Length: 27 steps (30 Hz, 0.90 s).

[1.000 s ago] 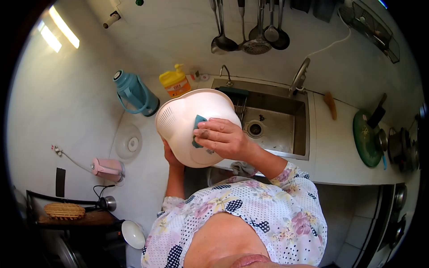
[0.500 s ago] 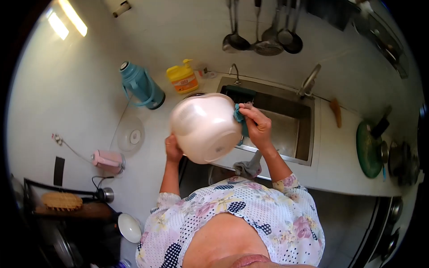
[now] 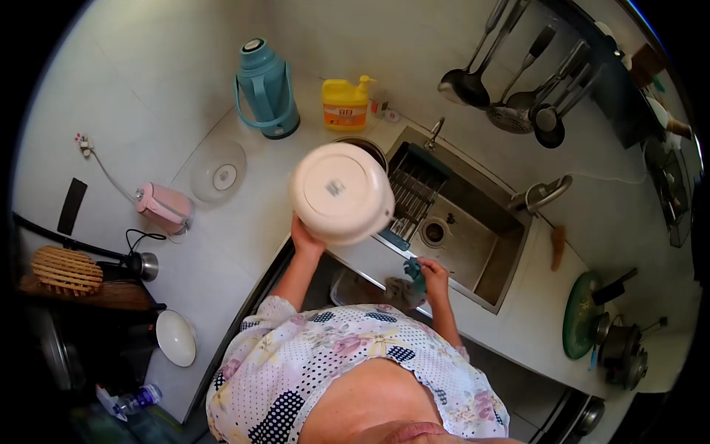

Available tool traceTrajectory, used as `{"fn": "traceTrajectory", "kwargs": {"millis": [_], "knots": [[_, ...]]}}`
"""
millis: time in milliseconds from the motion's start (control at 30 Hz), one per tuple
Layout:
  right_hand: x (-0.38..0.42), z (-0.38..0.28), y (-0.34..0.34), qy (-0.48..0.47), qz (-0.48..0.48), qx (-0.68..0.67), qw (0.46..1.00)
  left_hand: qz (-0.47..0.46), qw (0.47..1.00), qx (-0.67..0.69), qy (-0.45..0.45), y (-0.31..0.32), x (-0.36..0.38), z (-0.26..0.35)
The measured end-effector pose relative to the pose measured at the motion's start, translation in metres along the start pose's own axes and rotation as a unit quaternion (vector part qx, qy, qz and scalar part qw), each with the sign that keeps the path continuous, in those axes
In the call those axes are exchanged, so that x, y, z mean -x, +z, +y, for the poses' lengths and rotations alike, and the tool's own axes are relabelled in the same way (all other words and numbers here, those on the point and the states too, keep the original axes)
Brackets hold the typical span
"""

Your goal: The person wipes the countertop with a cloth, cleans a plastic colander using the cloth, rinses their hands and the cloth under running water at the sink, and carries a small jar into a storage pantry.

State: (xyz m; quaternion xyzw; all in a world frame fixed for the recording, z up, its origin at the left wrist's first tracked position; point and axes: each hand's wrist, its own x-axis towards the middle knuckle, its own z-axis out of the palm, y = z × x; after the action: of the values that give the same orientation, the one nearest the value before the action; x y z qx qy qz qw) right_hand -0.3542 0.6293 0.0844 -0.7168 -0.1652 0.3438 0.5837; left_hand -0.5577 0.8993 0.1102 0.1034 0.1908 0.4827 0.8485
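The left hand (image 3: 308, 241) grips the edge of the upturned pink basin (image 3: 342, 192), held left of the sink (image 3: 473, 251). The right hand's fingers (image 3: 424, 265) close in a pinch on the teal cloth (image 3: 414, 276), near the counter's front edge

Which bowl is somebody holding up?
The pale pink bowl. The left hand holds it with its bottom showing, while no hand touches the white bowl.

Right of the drying rack (image 3: 414, 194), the sink (image 3: 473, 255) lies open to my right hand (image 3: 433, 277) from above; the faucet (image 3: 546, 197) stands at its far right corner. The plastic basin (image 3: 336, 211) blocks my way to the pump bottle (image 3: 345, 107), with counter room left of it.
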Motion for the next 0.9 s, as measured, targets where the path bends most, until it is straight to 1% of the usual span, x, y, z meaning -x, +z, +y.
{"fn": "traceTrajectory", "kwargs": {"millis": [33, 100, 167, 200, 267, 333, 467, 567, 667, 767, 867, 900], "knots": [[0.007, 0.004, 0.003, 0.034, 0.005, -0.048, 0.998, 0.013, 1.0, 0.013, 0.021, -0.005, -0.013, 0.004], [0.02, 0.011, 0.007, 0.099, 0.027, -0.15, 0.983, 0.043, 0.998, -0.008, 0.048, -0.007, -0.04, 0.005], [0.025, 0.018, 0.005, 0.093, 0.052, -0.156, 0.982, 0.06, 0.996, -0.027, 0.057, -0.011, -0.072, 0.001], [0.028, 0.014, 0.005, 0.087, 0.068, -0.154, 0.982, 0.064, 0.996, -0.034, 0.056, -0.02, -0.092, -0.005], [0.032, 0.005, 0.005, 0.074, 0.097, -0.163, 0.979, 0.081, 0.995, -0.039, 0.05, -0.017, -0.115, -0.017], [0.037, -0.001, 0.004, 0.061, 0.117, -0.183, 0.974, 0.071, 0.996, -0.036, 0.049, -0.018, -0.132, -0.03], [0.049, 0.011, 0.006, 0.05, 0.166, -0.132, 0.976, 0.067, 0.997, -0.014, 0.03, -0.024, -0.138, -0.037], [0.057, 0.035, 0.008, 0.074, 0.182, -0.13, 0.972, 0.078, 0.994, -0.062, 0.049, -0.046, -0.142, -0.036], [0.062, 0.031, 0.018, 0.092, 0.181, -0.123, 0.971, 0.139, 0.983, -0.114, 0.033, -0.052, -0.145, -0.032], [0.055, 0.031, 0.022, 0.077, 0.179, -0.109, 0.975, 0.138, 0.95, -0.277, 0.034, -0.084, -0.163, -0.029], [0.041, 0.026, 0.029, 0.06, 0.178, -0.103, 0.977, 0.193, 0.943, -0.272, -0.016, -0.047, -0.145, -0.018], [0.038, 0.017, 0.033, 0.057, 0.177, -0.096, 0.978, 0.205, 0.933, -0.292, -0.052, -0.05, -0.147, -0.016]]}}
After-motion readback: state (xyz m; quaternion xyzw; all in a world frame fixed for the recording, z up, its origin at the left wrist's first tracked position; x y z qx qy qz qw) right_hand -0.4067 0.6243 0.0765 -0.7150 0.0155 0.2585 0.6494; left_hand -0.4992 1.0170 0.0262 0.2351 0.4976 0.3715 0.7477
